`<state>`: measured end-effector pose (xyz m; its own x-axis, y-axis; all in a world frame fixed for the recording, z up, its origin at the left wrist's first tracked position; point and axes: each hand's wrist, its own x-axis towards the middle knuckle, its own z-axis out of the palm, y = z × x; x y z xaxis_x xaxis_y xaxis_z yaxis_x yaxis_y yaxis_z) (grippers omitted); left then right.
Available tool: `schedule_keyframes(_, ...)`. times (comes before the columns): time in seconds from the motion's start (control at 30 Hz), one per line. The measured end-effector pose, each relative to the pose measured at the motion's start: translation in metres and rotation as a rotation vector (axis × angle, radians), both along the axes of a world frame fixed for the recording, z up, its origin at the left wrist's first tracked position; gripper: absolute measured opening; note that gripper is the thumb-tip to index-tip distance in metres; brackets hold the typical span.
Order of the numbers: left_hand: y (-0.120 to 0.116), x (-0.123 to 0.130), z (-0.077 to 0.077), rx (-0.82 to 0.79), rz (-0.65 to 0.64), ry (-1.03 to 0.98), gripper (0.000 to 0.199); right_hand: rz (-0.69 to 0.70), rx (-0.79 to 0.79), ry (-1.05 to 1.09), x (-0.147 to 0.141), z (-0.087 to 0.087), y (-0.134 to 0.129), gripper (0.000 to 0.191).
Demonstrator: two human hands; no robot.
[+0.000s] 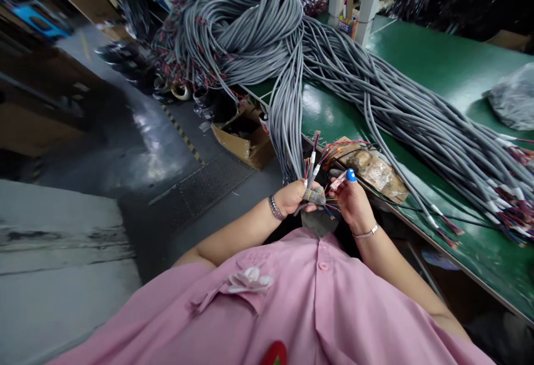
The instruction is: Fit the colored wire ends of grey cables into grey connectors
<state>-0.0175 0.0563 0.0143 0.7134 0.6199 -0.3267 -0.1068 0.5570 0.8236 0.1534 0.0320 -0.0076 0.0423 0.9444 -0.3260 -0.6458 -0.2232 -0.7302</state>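
Beside the bench (pixel 417 48): my left hand (pixel 295 195), closed round grey cables (pixel 311 174); my right hand (pixel 354 203), fingers curled near coloured wires (pixel 332 207) (whether holding any, I cannot tell).

Past the grip, I saw grey cables (pixel 392 95) sprawled over a green table (pixel 417 48), brown cardboard (pixel 394 184) nearer, a plastic bag (pixel 515 98) farther right.

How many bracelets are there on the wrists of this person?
2: a dark linked bracelet around the wrist of the left hand, and a thin pale bracelet around the wrist of the right hand. I see no others.
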Motion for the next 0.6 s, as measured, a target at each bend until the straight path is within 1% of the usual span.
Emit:
schedule_keyframes(0.1, 0.001, 0.004, 0.002, -0.011, -0.011, 0.006, 0.034, -0.021, 0.006, -0.021, 0.002, 0.003, -0.003, 0.037)
schedule_keyframes(0.23, 0.003, 0.009, 0.004, -0.018, -0.023, 0.027, 0.033, -0.015, 0.009, 0.020, 0.002, 0.007, -0.005, 0.035)
schedule_keyframes(0.43, 0.000, 0.017, 0.005, -0.003, -0.004, 0.040, 0.033, -0.050, 0.013, 0.032, 0.000, 0.006, -0.003, 0.030)
schedule_keyframes(0.5, -0.001, 0.018, 0.005, -0.003, 0.004, 0.039, 0.034, -0.037, 0.017, 0.038, 0.000, 0.006, -0.004, 0.031)
schedule_keyframes(0.6, -0.001, 0.018, 0.004, -0.012, 0.021, 0.054, 0.035, 0.025, -0.006, 0.068, 0.002, 0.007, -0.005, 0.038)
